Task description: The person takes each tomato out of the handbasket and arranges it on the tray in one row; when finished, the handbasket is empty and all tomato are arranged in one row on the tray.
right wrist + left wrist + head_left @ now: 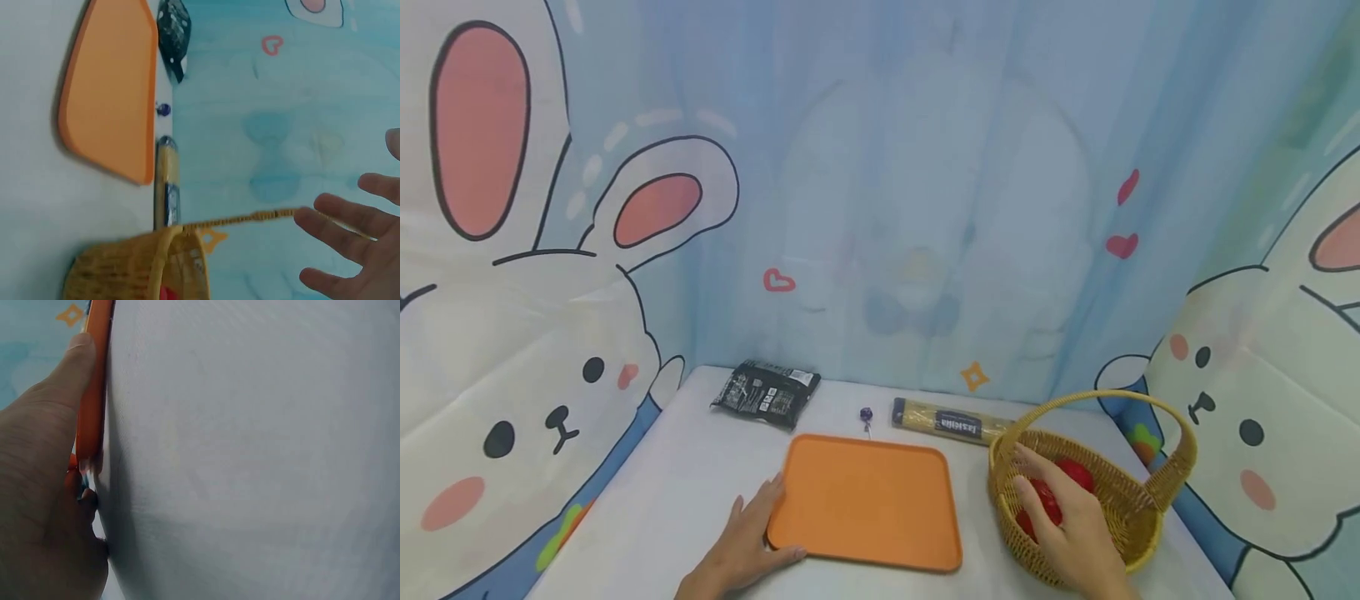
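My left hand (741,533) rests at the near left corner of an orange tray (865,504). Its fingers lie along the left rim, and the thumb touches the front edge; the left wrist view shows the thumb (78,359) against the tray's side. Over a woven basket (1131,542) at the right, my right hand (1067,521) reaches with fingers extended and apart. Several shiny red things (1075,473) lie in the basket, partly hidden by that hand. In the right wrist view, the spread fingers hold nothing, and the basket's handle (237,220) passes behind them.
Behind the tray lie a black packet (767,393), a small purple lollipop (867,414) and a long yellow packet (951,421) with a dark label. The basket's tall handle (1180,433) arches above it. A rabbit-print curtain (925,208) hangs around the white table (662,500).
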Demonstrator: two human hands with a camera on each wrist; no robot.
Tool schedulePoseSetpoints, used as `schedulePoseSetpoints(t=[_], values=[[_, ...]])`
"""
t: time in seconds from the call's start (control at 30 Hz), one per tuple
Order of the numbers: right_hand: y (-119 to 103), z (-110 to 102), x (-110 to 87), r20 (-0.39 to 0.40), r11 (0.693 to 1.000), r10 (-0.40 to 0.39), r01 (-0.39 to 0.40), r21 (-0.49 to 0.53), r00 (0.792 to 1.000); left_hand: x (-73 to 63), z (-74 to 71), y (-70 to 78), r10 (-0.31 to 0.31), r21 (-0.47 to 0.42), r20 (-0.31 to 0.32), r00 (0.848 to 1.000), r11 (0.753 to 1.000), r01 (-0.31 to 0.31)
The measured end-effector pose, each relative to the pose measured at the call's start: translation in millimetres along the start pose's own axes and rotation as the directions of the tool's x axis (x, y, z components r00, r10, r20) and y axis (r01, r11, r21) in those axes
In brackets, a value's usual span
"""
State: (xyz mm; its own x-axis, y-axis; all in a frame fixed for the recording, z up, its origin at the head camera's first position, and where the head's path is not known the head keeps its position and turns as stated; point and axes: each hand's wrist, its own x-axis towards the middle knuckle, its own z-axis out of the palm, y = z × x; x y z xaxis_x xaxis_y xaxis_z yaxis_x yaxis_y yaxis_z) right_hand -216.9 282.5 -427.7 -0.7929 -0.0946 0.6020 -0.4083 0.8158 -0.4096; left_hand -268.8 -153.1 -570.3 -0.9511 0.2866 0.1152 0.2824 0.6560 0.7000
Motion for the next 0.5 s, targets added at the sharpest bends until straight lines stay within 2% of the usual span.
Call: schedulePoseSetpoints(t=[0.13, 0.23, 0.33, 0.5], values=[[15.1, -12.1, 0.0, -0.011, 0.995, 0.083, -0.084, -0.047, 0.996, -0.4, -4.0, 1.6, -0.005, -0.001, 0.004, 1.0, 1.0, 0.005], [32.4, -21.1, 0.3, -0.012, 0.991, 0.13, -0.13, -0.04, 0.991, 0.5, -2.8, -0.3, 0.01, -0.009, -0.014, 1.0, 1.0, -0.011], [52.2, -30.5, 3.3, 0.033, 0.981, 0.194, -0.195, 0.005, 0.98, 1.4, 0.7, -2.8, 0.03, -0.017, -0.032, 0.999, 0.999, -0.03], [84.1, -38.9, 17.7, 0.153, 0.956, 0.281, -0.291, 0.045, 0.947, 3.5, 4.5, -7.7, 0.034, -0.032, -0.03, 0.999, 0.999, -0.035]])
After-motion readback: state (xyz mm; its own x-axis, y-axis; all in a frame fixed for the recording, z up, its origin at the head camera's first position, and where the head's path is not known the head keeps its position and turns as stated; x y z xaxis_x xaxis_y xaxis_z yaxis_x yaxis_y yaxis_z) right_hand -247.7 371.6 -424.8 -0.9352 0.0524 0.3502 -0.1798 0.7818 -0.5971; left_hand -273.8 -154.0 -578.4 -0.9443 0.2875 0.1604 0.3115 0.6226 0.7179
